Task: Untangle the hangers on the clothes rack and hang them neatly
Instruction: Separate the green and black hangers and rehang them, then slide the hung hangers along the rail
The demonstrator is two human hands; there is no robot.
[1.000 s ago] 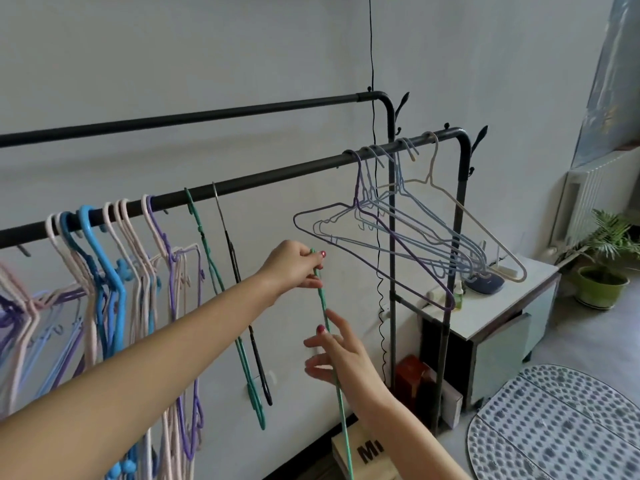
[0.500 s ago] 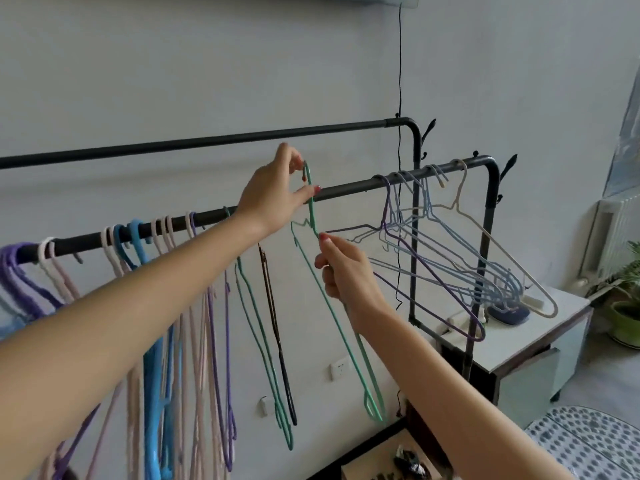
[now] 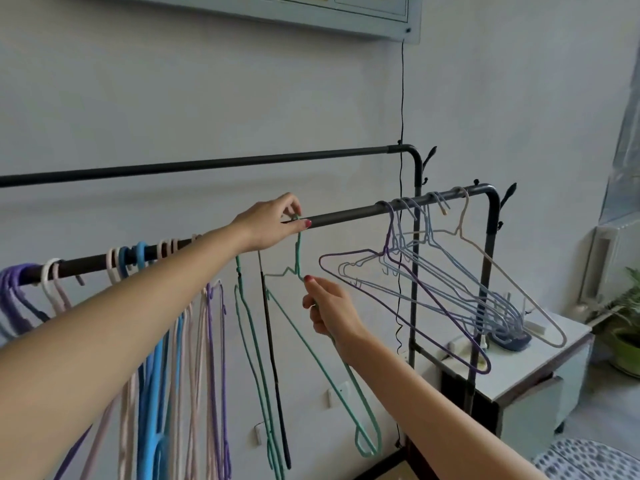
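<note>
A black clothes rack has a front rail (image 3: 346, 214) and a higher back rail (image 3: 207, 167). My left hand (image 3: 270, 225) pinches the hook of a green wire hanger (image 3: 298, 327) right at the front rail. My right hand (image 3: 329, 308) grips that hanger's shoulder just below the neck. A tangled bunch of purple and blue wire hangers (image 3: 443, 299) hangs tilted near the rail's right end, with a beige hanger (image 3: 512, 285) beside it. Left of my hands hang a second green hanger (image 3: 252, 341), a dark hanger (image 3: 273, 358), and several pink, blue and purple ones (image 3: 173, 358).
A white cabinet (image 3: 540, 372) stands behind the rack's right post (image 3: 485, 289). A black cord (image 3: 401, 98) runs down the wall from a panel above. A potted plant (image 3: 627, 341) sits at the far right, and a dotted mat (image 3: 588, 462) lies on the floor.
Both hands have raised the green hanger from below the rail up to it. Its hook now sits at the front rail, and the camera has tilted upward.
</note>
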